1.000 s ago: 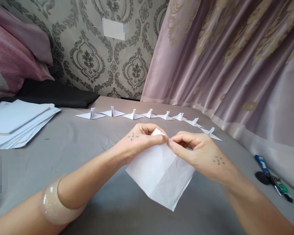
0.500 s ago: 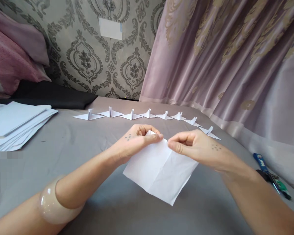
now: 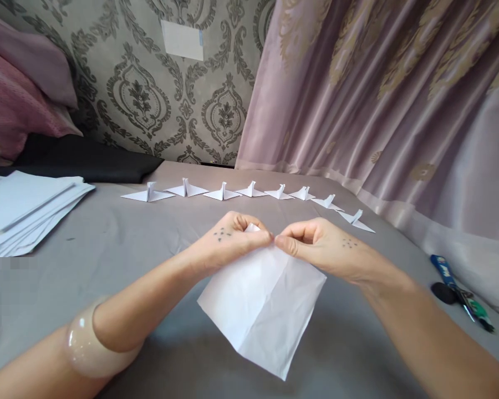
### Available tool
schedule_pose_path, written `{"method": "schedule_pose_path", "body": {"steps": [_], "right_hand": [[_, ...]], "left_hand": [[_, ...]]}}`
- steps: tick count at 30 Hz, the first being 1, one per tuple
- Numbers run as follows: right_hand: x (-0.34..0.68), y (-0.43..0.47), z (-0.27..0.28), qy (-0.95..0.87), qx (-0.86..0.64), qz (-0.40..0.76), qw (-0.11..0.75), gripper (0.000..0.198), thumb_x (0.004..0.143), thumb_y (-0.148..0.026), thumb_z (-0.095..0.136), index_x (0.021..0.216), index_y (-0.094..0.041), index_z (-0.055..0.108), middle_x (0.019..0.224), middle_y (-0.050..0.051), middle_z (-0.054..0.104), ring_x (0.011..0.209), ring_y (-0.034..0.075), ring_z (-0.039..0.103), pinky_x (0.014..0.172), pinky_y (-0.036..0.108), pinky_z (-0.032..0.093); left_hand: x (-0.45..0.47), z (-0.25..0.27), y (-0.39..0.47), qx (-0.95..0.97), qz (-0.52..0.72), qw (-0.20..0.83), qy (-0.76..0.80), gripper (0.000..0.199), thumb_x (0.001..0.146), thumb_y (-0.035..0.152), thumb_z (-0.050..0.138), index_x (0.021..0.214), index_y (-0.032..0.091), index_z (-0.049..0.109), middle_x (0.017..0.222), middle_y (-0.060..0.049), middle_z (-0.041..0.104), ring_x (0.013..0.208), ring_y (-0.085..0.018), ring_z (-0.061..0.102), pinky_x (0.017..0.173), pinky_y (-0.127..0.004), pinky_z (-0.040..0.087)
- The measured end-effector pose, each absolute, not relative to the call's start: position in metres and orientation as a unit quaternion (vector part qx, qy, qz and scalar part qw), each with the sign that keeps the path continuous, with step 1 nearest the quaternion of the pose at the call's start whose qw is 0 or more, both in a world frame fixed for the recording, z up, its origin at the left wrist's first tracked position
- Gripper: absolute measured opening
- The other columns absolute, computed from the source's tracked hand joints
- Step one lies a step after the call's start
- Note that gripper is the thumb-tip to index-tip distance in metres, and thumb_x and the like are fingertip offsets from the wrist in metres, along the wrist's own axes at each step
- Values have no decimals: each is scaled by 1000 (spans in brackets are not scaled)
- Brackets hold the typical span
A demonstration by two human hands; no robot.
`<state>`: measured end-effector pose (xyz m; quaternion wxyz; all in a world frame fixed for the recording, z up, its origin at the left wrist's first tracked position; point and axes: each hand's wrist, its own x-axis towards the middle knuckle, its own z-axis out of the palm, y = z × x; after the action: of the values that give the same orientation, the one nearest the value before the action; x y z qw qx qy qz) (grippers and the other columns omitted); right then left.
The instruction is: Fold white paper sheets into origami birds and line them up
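Observation:
A creased white sheet of paper (image 3: 261, 310) hangs from both hands above the grey cloth surface, a fold line running down its middle. Its top edge is pinched between the thumb and fingers of my left hand (image 3: 237, 238). My right hand (image 3: 314, 244) pinches the same edge just beside, the two thumb tips nearly touching. The fingers behind the paper are partly hidden. Beyond the hands stands a curved row of several folded white paper figures (image 3: 223, 192), each with flat wings and an upright middle.
At the left lies a stack of white paper (image 3: 33, 205), with a black cloth (image 3: 87, 160) behind it. A blue strap (image 3: 443, 270) with small dark and green items is at the right. A pink curtain (image 3: 336, 100) and a patterned wall (image 3: 137, 94) bound the surface.
My right hand has moved left, closer to my left hand. The sheet has swung lower and slightly left, its bottom corner now nearer me. Both hands keep their pinch.

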<state>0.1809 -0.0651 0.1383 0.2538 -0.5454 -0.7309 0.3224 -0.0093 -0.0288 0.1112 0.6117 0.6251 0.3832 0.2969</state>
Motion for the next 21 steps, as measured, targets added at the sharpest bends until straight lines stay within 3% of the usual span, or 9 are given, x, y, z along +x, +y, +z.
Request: {"method": "schedule_pose_path", "body": {"steps": [3, 6, 9, 13, 18, 21], "right_hand": [[176, -63, 138, -699, -534, 437, 188, 22, 80, -42, 64, 77, -21, 70, 71, -1, 66, 62, 11, 57, 54, 23, 44], [172, -64, 137, -673, -535, 467, 207, 19, 80, -37, 65, 73, -20, 69, 70, -2, 64, 65, 11, 58, 58, 24, 45], [172, -65, 134, -593, -549, 541, 230, 19, 76, -39, 68, 75, -20, 70, 69, -1, 66, 61, 13, 60, 55, 24, 45], [180, -59, 127, -443, -552, 620, 338, 18, 71, -35, 74, 75, -19, 68, 64, -1, 66, 54, 12, 59, 50, 24, 45], [199, -40, 105, -328, -542, 627, 453, 17, 71, -29, 73, 82, -16, 70, 82, 6, 73, 74, 19, 66, 68, 31, 52], [209, -30, 87, -289, -550, 614, 487, 14, 72, -25, 72, 82, -16, 71, 80, 5, 73, 74, 17, 65, 69, 28, 52]], "left_hand": [[-11, 105, -26, 621, 279, 634, 367, 25, 70, 24, 60, 49, 16, 51, 48, 6, 37, 44, -6, 32, 43, -20, 23], [-12, 99, -23, 612, 278, 650, 353, 41, 72, 30, 65, 43, 16, 40, 44, 7, 30, 41, -5, 26, 41, -21, 20], [-15, 94, -17, 559, 267, 699, 357, 44, 72, 52, 68, 51, 16, 56, 48, 2, 50, 44, -9, 44, 44, -23, 33], [-22, 89, -1, 422, 235, 816, 318, 69, 71, 80, 47, 69, 14, 68, 71, -13, 69, 66, -24, 64, 59, -32, 48], [-26, 77, 12, 392, 294, 812, 317, 66, 74, 75, 51, 91, 15, 72, 97, -16, 73, 94, -31, 66, 77, -36, 51], [-23, 68, 13, 406, 305, 798, 323, 56, 76, 65, 60, 104, 18, 70, 109, -12, 70, 107, -30, 61, 89, -38, 48]]}}
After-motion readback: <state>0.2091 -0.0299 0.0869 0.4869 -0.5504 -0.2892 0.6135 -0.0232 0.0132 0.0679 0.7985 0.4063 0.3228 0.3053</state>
